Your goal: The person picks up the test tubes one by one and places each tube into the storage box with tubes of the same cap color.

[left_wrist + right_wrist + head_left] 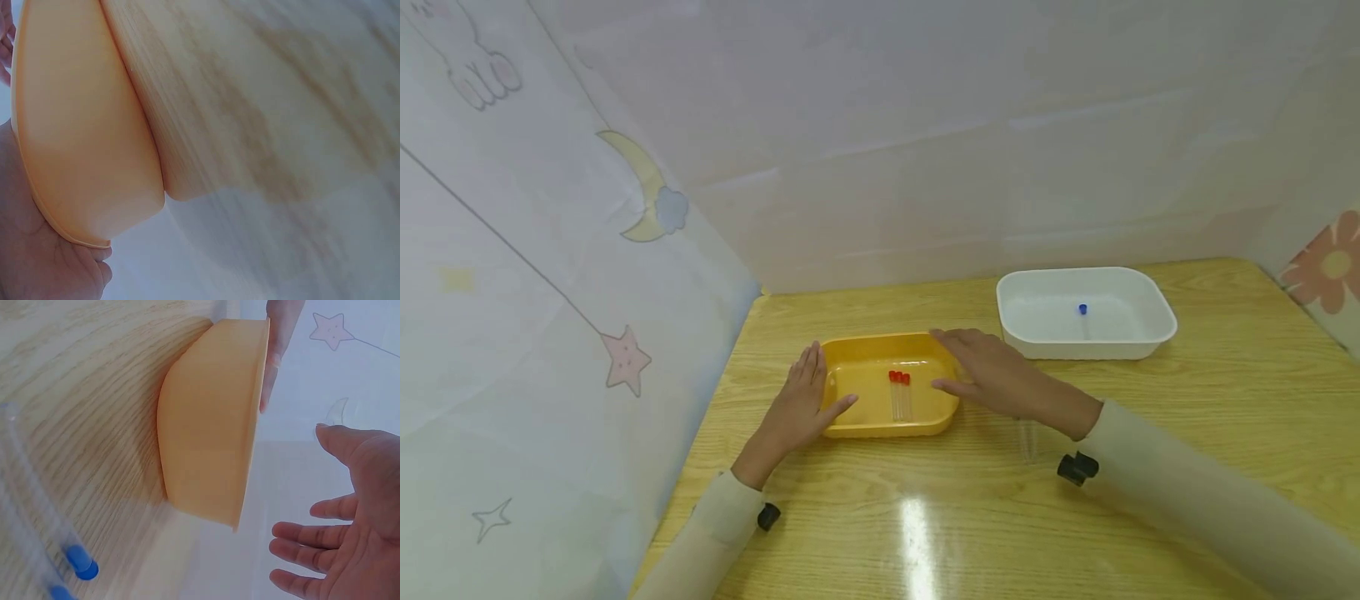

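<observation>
Tabletop, yellow tray holding three tubes; white tray, one

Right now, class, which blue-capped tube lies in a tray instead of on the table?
The lone blue-capped tube inside the white tray. The other two blue-capped tubes lie on the table, right of the yellow tray.

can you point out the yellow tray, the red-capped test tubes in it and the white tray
Yellow tray [868,379]: head view, bare inner floor
Red-capped test tubes [898,378]: head view, middle tube's red cap
White tray [1086,351]: head view, front outer wall
</observation>
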`<state>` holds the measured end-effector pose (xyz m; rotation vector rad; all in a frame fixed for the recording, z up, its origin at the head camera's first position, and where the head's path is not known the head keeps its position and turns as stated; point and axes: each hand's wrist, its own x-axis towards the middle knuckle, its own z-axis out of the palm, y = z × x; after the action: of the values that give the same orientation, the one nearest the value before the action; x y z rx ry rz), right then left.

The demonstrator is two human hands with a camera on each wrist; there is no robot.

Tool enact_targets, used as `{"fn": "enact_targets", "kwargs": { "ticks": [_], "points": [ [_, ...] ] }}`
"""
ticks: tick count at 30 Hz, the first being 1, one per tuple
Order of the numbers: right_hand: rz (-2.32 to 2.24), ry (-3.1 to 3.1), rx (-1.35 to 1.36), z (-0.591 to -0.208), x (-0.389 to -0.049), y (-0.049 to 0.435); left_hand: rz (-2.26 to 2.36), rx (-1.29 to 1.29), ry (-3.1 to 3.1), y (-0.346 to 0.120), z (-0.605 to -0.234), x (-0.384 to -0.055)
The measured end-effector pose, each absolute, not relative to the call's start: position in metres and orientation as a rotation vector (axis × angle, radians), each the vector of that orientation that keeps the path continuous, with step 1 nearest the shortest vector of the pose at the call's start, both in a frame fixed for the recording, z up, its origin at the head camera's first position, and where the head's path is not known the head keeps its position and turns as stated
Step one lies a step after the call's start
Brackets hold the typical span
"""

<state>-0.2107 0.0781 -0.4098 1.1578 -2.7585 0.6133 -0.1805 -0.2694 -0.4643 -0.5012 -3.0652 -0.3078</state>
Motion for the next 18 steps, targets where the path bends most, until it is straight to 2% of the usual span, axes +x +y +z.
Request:
{"fn": "enact_targets", "kwargs": {
  "ticks": [18],
  "points": [
    [0.600,-2.752,1.051,-0.409,-0.213,0.117,-0.328,-0.492,-3.079,-0.269,-0.464,-0.181]
  ]
}}
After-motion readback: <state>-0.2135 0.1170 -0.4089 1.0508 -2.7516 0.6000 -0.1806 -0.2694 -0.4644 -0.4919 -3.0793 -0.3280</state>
